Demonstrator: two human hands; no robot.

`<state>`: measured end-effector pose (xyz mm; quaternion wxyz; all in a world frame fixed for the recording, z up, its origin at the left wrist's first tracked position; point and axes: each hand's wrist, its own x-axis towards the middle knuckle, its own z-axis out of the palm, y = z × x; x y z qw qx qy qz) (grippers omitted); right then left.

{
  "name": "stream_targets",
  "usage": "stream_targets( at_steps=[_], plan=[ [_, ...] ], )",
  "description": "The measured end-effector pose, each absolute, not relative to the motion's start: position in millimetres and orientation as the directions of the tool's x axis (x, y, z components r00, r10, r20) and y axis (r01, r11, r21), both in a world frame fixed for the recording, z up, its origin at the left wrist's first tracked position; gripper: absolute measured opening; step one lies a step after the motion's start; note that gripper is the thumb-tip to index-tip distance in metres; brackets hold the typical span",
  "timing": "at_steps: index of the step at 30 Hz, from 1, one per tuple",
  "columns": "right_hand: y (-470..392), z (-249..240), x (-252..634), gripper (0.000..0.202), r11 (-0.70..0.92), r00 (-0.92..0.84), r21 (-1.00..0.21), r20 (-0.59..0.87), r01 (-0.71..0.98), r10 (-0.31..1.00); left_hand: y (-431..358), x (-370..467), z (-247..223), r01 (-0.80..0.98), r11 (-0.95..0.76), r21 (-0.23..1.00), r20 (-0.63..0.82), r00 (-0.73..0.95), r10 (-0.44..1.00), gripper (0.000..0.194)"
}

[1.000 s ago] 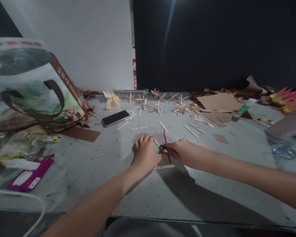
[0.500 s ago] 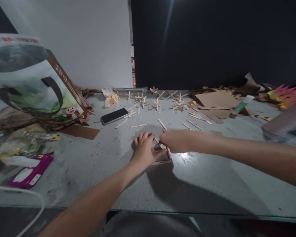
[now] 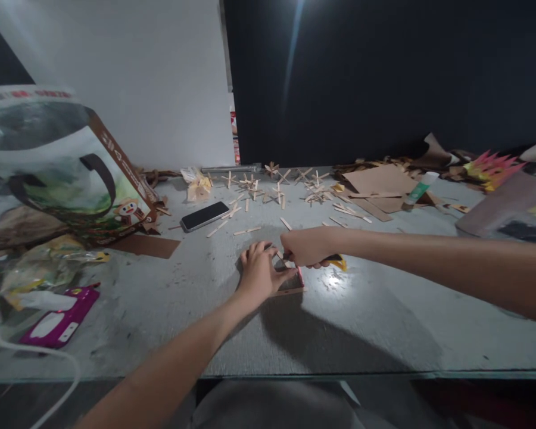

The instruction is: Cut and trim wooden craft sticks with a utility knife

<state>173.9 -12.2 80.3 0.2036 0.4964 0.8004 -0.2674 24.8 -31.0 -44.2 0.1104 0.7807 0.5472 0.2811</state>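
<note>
Your right hand (image 3: 310, 246) rolls over, clamped on the cutter (image 3: 341, 262), bringing it to the craft stick (image 3: 281, 256) your left hand (image 3: 259, 271) pins.

This looks like a craft workspace; whether home or studio cannot be told. Pale wooden craft sticks (image 3: 279, 193), many crossed, at upper centre, and flat brown cardboard sheets (image 3: 375, 180) at upper right cover a grey, stained desk (image 3: 161, 322).

Slim bare forearms (image 3: 195, 338) with bare fingers (image 3: 252, 250)
</note>
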Motion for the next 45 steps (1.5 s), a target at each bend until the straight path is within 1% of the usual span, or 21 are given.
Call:
stream_targets(
  at_steps=[3, 5, 7, 10, 11, 13, 15, 18, 20, 21, 25, 28, 31, 34, 37, 39, 40, 42, 45],
  plan=[
    [-10, 79, 176, 0.018, 0.279, -0.398, -0.285, -0.601, 0.917, 0.693, -29, 25, -45, 0.813, -0.358, 0.459, 0.306, 0.233, 0.923, 0.048],
    [-11, 78, 176, 0.018, 0.277, -0.398, -0.286, -0.607, 0.917, 0.688, -29, 25, -45, 0.815, -0.354, 0.459, 0.302, 0.232, 0.925, 0.047],
    [-13, 77, 174, 0.017, 0.368, -0.435, -0.238, -0.579, 0.899, 0.689, -29, 24, -45, 0.804, -0.360, 0.474, 0.298, 0.238, 0.924, 0.045],
    [-18, 76, 170, 0.010, 0.593, -0.561, -0.084, -0.452, 0.800, 0.693, -31, 24, -46, 0.787, -0.379, 0.487, 0.318, 0.245, 0.916, 0.046],
    [-20, 75, 169, 0.010, 0.645, -0.599, -0.037, -0.415, 0.763, 0.685, -31, 24, -46, 0.787, -0.382, 0.484, 0.324, 0.245, 0.914, 0.047],
    [-22, 77, 166, 0.012, 0.680, -0.626, -0.004, -0.395, 0.733, 0.673, -31, 24, -48, 0.790, -0.388, 0.476, 0.334, 0.245, 0.910, 0.048],
    [-24, 80, 165, 0.013, 0.634, -0.591, -0.054, -0.432, 0.772, 0.682, -31, 25, -48, 0.792, -0.388, 0.472, 0.342, 0.241, 0.908, 0.045],
    [-25, 87, 163, 0.017, 0.418, -0.457, -0.200, -0.529, 0.886, 0.715, -31, 26, -44, 0.795, -0.368, 0.482, 0.328, 0.226, 0.917, 0.039],
    [-22, 90, 163, 0.020, 0.289, -0.388, -0.260, -0.588, 0.921, 0.709, -31, 26, -40, 0.797, -0.352, 0.490, 0.302, 0.223, 0.927, 0.038],
    [-21, 91, 164, 0.021, 0.253, -0.371, -0.274, -0.609, 0.928, 0.701, -32, 26, -37, 0.799, -0.347, 0.490, 0.292, 0.225, 0.930, 0.039],
    [-13, 87, 169, 0.023, 0.213, -0.368, -0.312, -0.619, 0.926, 0.694, -34, 24, -28, 0.811, -0.336, 0.479, 0.265, 0.231, 0.936, 0.044],
    [-12, 80, 176, 0.022, 0.221, -0.394, -0.344, -0.594, 0.913, 0.701, -36, 23, -22, 0.810, -0.321, 0.491, 0.224, 0.239, 0.945, 0.051],
    [-15, 78, 183, 0.021, 0.249, -0.440, -0.404, -0.501, 0.880, 0.745, -36, 23, -19, 0.802, -0.301, 0.517, 0.202, 0.227, 0.953, 0.058],
    [-19, 83, 187, 0.028, 0.261, -0.453, -0.481, -0.341, 0.837, 0.824, -34, 22, -19, 0.774, -0.296, 0.559, 0.221, 0.205, 0.953, 0.064],
    [-24, 85, 192, 0.033, 0.307, -0.431, -0.534, -0.121, 0.788, 0.894, -31, 19, -21, 0.635, -0.315, 0.706, 0.209, 0.237, 0.949, 0.069],
    [-28, 79, 196, 0.036, 0.334, -0.381, -0.559, 0.036, 0.759, 0.924, -29, 17, -23, 0.513, -0.317, 0.798, 0.191, 0.283, 0.940, 0.069],
    [-30, 74, 199, 0.039, 0.329, -0.348, -0.591, 0.086, 0.736, 0.933, -29, 17, -23, 0.475, -0.310, 0.824, 0.188, 0.287, 0.939, 0.068],
    [-34, 59, 203, 0.046, 0.323, -0.286, -0.638, 0.164, 0.699, 0.944, -28, 17, -24, 0.435, -0.284, 0.854, 0.192, 0.244, 0.951, 0.064],
    [-43, 34, 207, 0.047, 0.354, -0.249, -0.603, 0.254, 0.715, 0.935, -29, 18, -19, 0.335, -0.257, 0.907, 0.203, 0.187, 0.961, 0.056]
  ],
)
